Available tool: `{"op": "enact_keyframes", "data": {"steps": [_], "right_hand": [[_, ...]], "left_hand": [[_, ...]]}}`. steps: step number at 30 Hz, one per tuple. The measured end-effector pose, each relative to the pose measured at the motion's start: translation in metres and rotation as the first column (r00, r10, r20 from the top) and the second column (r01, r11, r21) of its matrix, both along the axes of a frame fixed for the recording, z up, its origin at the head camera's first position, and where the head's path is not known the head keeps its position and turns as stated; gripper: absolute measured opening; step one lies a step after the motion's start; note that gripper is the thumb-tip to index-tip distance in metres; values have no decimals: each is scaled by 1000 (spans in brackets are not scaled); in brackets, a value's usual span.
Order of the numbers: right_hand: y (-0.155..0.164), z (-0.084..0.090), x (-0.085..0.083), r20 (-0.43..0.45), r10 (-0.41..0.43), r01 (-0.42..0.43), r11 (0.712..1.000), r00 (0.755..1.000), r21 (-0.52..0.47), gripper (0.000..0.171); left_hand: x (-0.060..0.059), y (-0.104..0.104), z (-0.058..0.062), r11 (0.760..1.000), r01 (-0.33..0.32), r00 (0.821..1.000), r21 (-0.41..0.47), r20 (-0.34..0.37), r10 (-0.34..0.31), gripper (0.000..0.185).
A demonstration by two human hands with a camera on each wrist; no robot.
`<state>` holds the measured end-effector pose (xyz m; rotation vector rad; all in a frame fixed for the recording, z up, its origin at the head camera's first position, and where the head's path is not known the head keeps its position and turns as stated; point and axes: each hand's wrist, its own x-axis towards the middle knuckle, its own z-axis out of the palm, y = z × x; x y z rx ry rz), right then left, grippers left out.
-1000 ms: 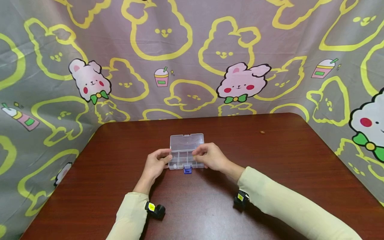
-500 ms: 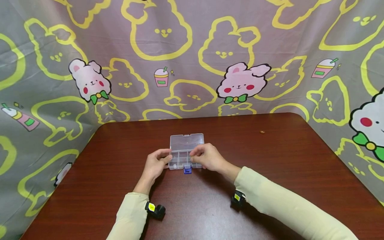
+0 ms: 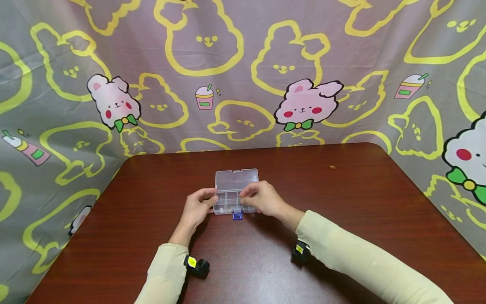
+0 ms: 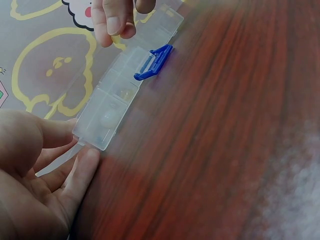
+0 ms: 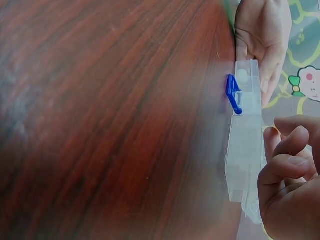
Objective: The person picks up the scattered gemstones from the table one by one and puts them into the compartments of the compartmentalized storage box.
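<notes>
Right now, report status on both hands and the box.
Left hand steadies clear box, lid open. Right hand fingers curled over compartments. Blue latch unclipped. Nothing blocking.

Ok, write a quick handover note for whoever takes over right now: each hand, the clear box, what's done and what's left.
Left hand: fingers rest against the left end of the clear compartment box, steadying it.
Right hand: fingers curled over the box's right side; whether they pinch anything cannot be told.
Box: middle of the table, lid open and tilted back, blue latch hanging at the front edge.
Done: box unlatched and opened.
Left: likely finish with the compartments, then shut and latch.
</notes>
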<state>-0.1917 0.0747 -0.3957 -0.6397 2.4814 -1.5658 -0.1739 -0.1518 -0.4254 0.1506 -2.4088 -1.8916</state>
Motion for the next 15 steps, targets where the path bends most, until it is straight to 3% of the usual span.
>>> {"op": "enact_keyframes", "data": {"steps": [15], "right_hand": [[14,0,-2,10,-32,32,999,999,27,11]], "left_hand": [[-2,-1,0,1000,-2,1000,1,19,2,29]]}}
